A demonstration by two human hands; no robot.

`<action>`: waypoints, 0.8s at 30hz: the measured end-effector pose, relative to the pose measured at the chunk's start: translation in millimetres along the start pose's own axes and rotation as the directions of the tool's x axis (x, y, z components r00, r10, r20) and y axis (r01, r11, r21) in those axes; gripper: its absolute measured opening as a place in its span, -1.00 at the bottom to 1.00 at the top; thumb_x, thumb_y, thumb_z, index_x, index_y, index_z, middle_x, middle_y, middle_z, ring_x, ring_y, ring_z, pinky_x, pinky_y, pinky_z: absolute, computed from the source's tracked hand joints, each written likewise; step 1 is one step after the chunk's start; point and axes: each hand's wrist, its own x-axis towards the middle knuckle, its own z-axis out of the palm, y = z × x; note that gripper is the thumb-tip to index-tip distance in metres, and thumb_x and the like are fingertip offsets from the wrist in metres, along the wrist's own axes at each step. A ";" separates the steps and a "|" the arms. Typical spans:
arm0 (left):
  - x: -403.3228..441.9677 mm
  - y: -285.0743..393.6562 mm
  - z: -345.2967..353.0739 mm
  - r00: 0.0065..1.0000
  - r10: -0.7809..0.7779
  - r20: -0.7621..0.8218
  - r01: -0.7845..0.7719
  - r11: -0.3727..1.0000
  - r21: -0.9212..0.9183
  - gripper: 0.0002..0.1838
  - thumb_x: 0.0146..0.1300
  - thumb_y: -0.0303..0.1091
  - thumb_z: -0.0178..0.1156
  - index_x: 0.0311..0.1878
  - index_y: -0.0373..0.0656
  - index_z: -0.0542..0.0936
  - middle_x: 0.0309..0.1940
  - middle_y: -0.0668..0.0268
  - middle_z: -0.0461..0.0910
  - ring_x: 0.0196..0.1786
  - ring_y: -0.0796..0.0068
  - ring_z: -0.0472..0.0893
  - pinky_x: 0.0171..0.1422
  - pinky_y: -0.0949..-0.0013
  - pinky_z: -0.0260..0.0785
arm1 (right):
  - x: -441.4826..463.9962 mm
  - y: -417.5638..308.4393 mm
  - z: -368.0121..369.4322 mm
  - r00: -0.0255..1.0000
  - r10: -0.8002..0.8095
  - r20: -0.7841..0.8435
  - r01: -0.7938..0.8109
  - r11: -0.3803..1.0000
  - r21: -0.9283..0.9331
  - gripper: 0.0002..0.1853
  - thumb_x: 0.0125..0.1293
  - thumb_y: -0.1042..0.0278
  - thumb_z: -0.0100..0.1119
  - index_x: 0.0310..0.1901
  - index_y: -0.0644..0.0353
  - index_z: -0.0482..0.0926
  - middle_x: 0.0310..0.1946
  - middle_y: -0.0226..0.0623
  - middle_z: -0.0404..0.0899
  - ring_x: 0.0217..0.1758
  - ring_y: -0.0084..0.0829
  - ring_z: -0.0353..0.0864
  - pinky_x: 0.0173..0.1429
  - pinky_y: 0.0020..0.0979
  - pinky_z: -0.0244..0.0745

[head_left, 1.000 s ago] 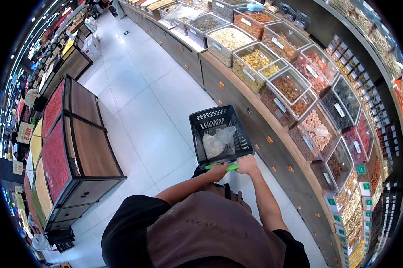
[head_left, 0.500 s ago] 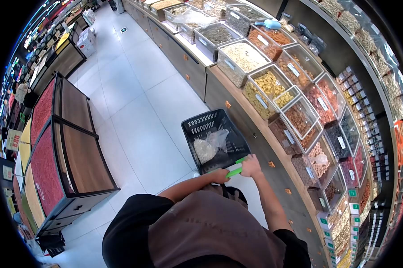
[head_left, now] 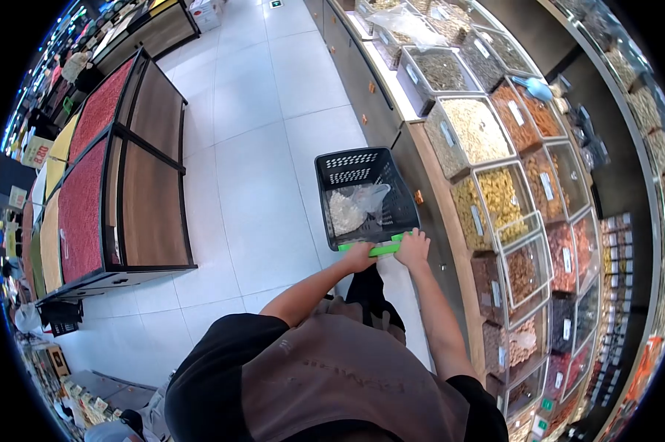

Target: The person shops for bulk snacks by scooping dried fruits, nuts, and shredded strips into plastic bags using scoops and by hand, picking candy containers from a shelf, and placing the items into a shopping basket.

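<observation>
My left hand (head_left: 360, 256) and right hand (head_left: 413, 249) curl closed around the bright-green bar handle (head_left: 383, 250); even pressure should keep the black perforated plastic basket (head_left: 351, 169) straight, just left of the long wood-edged counter (head_left: 450, 221).

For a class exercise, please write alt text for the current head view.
Two hands hold a black basket by its green handle; inside lies a clear bag of pale contents. Clear food bins stand on the right.

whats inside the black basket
A clear plastic bag with whitish contents, too small to identify, lies in the black basket. The patch of basket floor beneath it is covered.
</observation>
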 end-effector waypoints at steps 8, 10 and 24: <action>60.5 -17.2 -44.6 0.984 -0.122 -0.129 0.132 0.989 0.072 -0.78 0.05 -0.27 0.31 -0.28 -0.19 0.62 -0.34 -0.02 0.64 -0.18 -0.13 0.62 -0.07 -0.07 0.45 | 81.0 -16.4 -35.2 0.988 -0.142 -0.059 0.142 0.990 -0.011 -0.59 0.01 0.15 0.32 -0.12 0.19 0.67 -0.03 -0.17 0.53 0.15 -0.11 0.47 0.17 -0.01 0.33; 77.7 -12.5 -57.8 0.979 -0.160 -0.126 0.172 0.981 0.090 -0.83 0.07 -0.31 0.30 -0.32 -0.20 0.64 -0.31 -0.03 0.66 -0.16 -0.12 0.64 -0.04 -0.07 0.47 | 102.6 -19.1 -44.1 0.987 -0.152 -0.053 0.152 0.988 -0.002 -0.58 -0.02 0.12 0.34 -0.13 0.19 0.69 -0.03 -0.16 0.56 0.15 -0.11 0.48 0.17 0.00 0.33; 172.3 -34.1 -122.6 0.926 -0.340 -0.164 0.366 0.914 0.175 -0.79 0.15 -0.22 0.36 -0.30 -0.17 0.70 -0.36 -0.02 0.67 -0.21 -0.05 0.67 -0.05 -0.02 0.51 | 224.5 -37.0 -92.8 0.969 -0.248 -0.020 0.248 0.969 0.006 -0.61 -0.04 0.13 0.31 -0.19 0.19 0.73 -0.01 -0.14 0.57 0.17 -0.09 0.45 0.21 0.03 0.28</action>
